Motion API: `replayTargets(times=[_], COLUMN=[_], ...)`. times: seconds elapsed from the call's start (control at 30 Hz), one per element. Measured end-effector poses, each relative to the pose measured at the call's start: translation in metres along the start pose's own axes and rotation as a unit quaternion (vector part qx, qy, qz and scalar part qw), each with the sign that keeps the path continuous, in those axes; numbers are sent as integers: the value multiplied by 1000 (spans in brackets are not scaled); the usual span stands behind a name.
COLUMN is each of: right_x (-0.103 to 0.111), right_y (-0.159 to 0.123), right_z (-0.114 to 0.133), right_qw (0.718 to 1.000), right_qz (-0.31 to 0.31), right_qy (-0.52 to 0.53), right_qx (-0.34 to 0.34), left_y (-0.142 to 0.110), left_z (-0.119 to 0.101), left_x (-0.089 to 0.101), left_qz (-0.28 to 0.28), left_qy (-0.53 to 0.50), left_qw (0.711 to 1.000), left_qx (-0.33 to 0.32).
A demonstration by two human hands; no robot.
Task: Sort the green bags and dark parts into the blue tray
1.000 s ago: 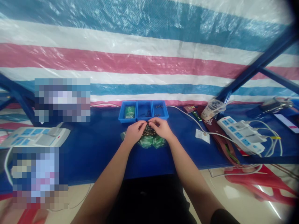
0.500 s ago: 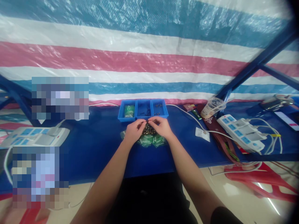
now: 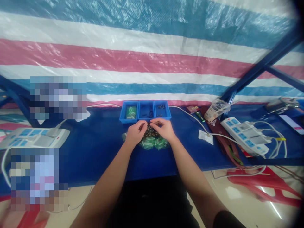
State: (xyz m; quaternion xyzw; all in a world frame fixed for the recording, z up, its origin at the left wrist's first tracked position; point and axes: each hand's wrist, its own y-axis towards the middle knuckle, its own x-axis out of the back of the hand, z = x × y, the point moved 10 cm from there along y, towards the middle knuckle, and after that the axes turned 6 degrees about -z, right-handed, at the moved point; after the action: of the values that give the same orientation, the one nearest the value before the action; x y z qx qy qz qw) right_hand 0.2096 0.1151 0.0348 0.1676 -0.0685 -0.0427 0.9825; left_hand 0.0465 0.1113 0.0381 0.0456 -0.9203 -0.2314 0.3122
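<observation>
My left hand point(image 3: 134, 133) and my right hand point(image 3: 164, 129) are close together at the middle of the blue table point(image 3: 99, 148), fingers pinched over a heap of small dark metal parts point(image 3: 150, 131). What each pinch holds is too small to make out. Green plastic pieces point(image 3: 153, 143) lie under and around the heap. Just behind my hands stands a blue tray point(image 3: 145, 111) with three compartments: green pieces on the left, dark bits in the middle, small metal parts on the right.
A white power strip point(image 3: 244, 135) with cables lies at the right, beside a tipped clear plastic cup point(image 3: 215, 110) and a small white packet point(image 3: 204, 137). Another power strip point(image 3: 35, 137) sits at the left. A striped tarp point(image 3: 152, 57) hangs behind. Red stools point(image 3: 261, 185) stand below right.
Both hands stay over the heap with only slight finger movement. The view has drifted a little, so everything sits slightly higher in the picture.
</observation>
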Motion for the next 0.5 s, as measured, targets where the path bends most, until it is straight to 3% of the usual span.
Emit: replayTargets(times=[0.27, 0.5], right_x=[1, -1], right_y=[0, -1], right_z=[-6, -4], right_qw=[999, 1000], right_qz=[-4, -3], right_qy=[24, 15], right_qx=[-33, -23], left_y=[0, 0], left_z=[1, 2], left_x=[1, 0], left_qz=[-13, 5], left_qy=[-16, -16], left_qw=[1000, 1000], left_qx=[-1, 6])
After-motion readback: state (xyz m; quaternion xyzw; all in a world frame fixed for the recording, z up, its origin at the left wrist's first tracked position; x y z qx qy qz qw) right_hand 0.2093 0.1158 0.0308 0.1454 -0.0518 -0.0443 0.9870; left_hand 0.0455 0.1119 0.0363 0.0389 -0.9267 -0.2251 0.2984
